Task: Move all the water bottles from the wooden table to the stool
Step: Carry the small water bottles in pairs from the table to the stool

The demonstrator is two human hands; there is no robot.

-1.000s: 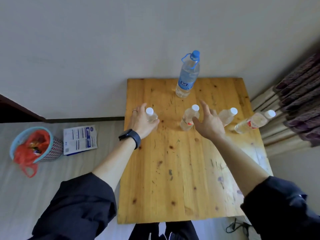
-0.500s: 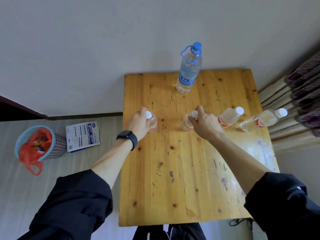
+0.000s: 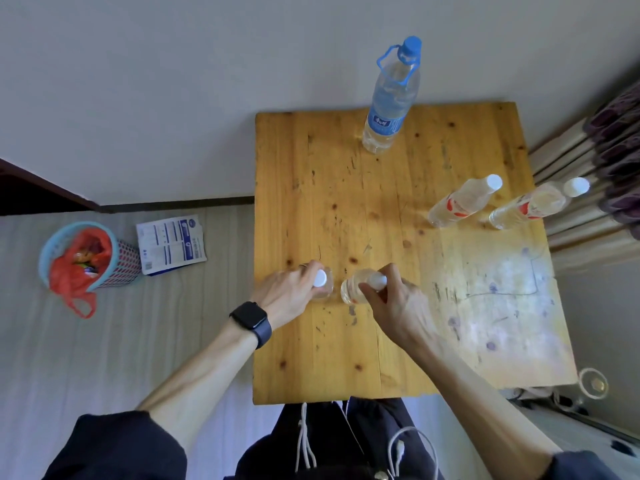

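On the wooden table (image 3: 398, 341) my left hand (image 3: 289, 294) grips a small clear bottle with a white cap (image 3: 322, 284) near its neck. Right beside it, my right hand (image 3: 398, 304) grips a second small white-capped bottle (image 3: 353, 289). Both are over the table's near left part. Two more small bottles with red labels (image 3: 460, 202) (image 3: 533, 206) stand at the right edge. A tall bottle with a blue cap and label (image 3: 389, 105) stands at the far edge. No stool is in view.
A blue basket with a red bag (image 3: 86, 261) and a printed packet (image 3: 171, 244) lie on the floor to the left. A curtain (image 3: 616, 140) hangs at the right. A wall runs behind the table. White cables (image 3: 398, 448) hang by my legs.
Both hands closed on the two small bottles and drew them toward me, from the table's middle to its near left part. The view shifted as my head moved.
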